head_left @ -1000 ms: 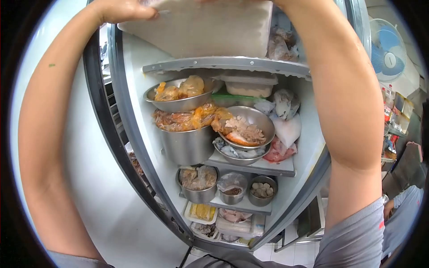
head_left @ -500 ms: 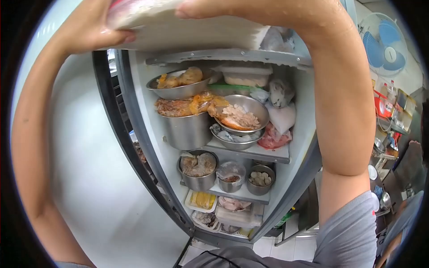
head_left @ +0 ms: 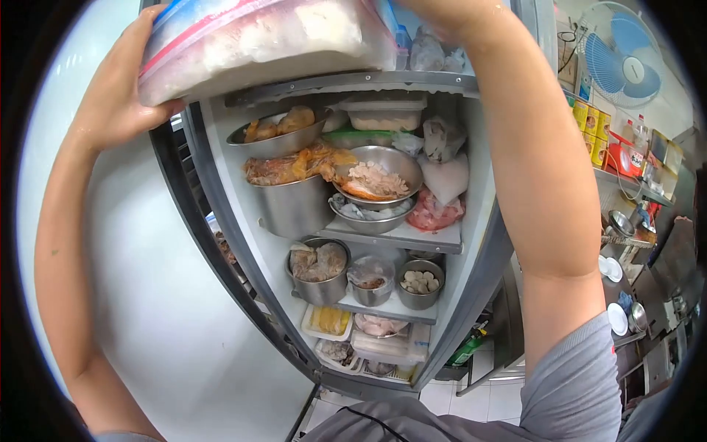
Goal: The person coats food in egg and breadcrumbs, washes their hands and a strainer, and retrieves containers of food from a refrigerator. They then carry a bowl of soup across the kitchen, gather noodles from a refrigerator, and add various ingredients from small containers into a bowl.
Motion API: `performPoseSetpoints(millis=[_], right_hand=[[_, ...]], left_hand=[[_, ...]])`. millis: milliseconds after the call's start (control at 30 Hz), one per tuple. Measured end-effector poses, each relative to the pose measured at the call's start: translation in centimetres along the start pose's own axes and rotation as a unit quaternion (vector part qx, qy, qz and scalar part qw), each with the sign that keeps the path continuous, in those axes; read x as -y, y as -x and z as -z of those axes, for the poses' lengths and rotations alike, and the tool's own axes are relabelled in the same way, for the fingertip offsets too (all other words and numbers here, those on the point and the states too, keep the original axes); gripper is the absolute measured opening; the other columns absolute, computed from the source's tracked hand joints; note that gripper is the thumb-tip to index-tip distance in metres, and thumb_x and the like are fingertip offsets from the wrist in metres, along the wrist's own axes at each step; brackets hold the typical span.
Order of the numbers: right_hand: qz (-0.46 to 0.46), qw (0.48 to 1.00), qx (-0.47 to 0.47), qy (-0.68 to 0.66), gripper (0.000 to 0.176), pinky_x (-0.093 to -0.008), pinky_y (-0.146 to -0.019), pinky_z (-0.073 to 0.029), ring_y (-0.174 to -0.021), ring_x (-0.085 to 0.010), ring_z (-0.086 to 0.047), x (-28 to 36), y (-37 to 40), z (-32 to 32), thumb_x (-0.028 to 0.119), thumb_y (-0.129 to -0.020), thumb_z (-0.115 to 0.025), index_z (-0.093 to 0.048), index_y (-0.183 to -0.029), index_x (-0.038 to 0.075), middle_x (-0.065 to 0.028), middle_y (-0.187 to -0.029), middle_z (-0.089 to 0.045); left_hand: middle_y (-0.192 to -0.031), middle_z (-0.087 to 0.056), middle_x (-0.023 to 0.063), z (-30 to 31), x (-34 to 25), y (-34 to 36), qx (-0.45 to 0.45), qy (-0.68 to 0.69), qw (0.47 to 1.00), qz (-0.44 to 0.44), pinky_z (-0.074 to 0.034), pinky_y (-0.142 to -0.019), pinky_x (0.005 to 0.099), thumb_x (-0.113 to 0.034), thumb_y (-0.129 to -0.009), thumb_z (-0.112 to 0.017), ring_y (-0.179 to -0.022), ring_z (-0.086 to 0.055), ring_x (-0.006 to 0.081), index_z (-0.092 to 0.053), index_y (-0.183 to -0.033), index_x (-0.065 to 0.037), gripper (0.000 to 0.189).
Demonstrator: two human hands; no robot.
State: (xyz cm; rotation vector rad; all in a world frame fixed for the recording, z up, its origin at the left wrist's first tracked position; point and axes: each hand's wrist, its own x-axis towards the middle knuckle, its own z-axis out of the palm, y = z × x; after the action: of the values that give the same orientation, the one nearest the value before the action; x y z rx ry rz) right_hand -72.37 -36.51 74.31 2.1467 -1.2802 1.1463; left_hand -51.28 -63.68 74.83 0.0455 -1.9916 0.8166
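Observation:
My left hand (head_left: pixel 136 92) grips the left end of a clear plastic container (head_left: pixel 272 48) with a pink band and blue at its top edge. Whitish chunks show through its side. It is held up in front of the fridge's top shelf (head_left: pixel 353 82), slightly tilted, its upper part cut off by the frame. At the top edge, my right hand (head_left: pixel 453 15) is by the container's right side, its fingers out of sight. Behind it, clear plastic bags (head_left: pixel 431 51) lie on the top shelf.
Below, the open fridge holds a steel bowl (head_left: pixel 309 138), a large pot (head_left: pixel 294 210), a bowl of pale pieces (head_left: pixel 412 168), smaller pots (head_left: pixel 420 296) and trays (head_left: pixel 308 328). The fridge door (head_left: pixel 191 309) stands at left. A fan (head_left: pixel 589 53) and kitchen shelves are at right.
The container has tilted, so its side and pink band show more, and its right end has moved left. My right hand has left its underside and moved up and right.

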Motion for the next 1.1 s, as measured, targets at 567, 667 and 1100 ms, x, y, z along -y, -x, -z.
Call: performPoseSetpoints(millis=[567,667,1100], right_hand=[[-0.145,0.908,-0.14,-0.368,0.083,-0.0628,-0.117,-0.025,-0.141,-0.0442,-0.043,0.4,4.7,-6.0,0.06,-0.1,-0.05,-0.03,-0.156,0.002,-0.0294,-0.152,-0.044],[-0.046,0.839,-0.012,-0.542,0.083,-0.0683,-0.116,-0.026,-0.14,-0.0459,-0.043,-3.8,4.1,-4.6,0.06,-0.098,-0.054,-0.03,-0.156,0.006,-0.0276,-0.153,-0.044],[-0.313,0.782,-0.307,-0.444,0.031,-0.0452,-0.087,-0.059,-0.099,-0.0312,-0.068,5.1,2.2,-10.1,0.026,-0.092,-0.06,-0.064,-0.111,0.002,-0.0159,-0.107,-0.07]], left_hand=[[-0.123,-0.051,0.0252,-4.5,-3.3,0.5,-0.019,0.018,0.999,0.046,-0.045,-0.107,0.0462,-0.023,-0.064,-0.086,-0.119,-0.053,0.0403,-0.039,-0.137,0.0,0.089],[-0.122,-0.052,0.0239,-4.6,-4.4,1.0,-0.03,0.026,0.996,0.074,-0.045,-0.107,0.0464,-0.022,-0.066,-0.085,-0.118,-0.053,0.04,-0.038,-0.138,-0.001,0.088],[-0.141,-0.055,0.0051,-2.5,-5.9,7.6,-0.195,0.007,0.979,0.051,-0.024,-0.118,0.0634,-0.009,-0.067,-0.081,-0.135,-0.049,0.0325,-0.047,-0.142,-0.022,0.083]])
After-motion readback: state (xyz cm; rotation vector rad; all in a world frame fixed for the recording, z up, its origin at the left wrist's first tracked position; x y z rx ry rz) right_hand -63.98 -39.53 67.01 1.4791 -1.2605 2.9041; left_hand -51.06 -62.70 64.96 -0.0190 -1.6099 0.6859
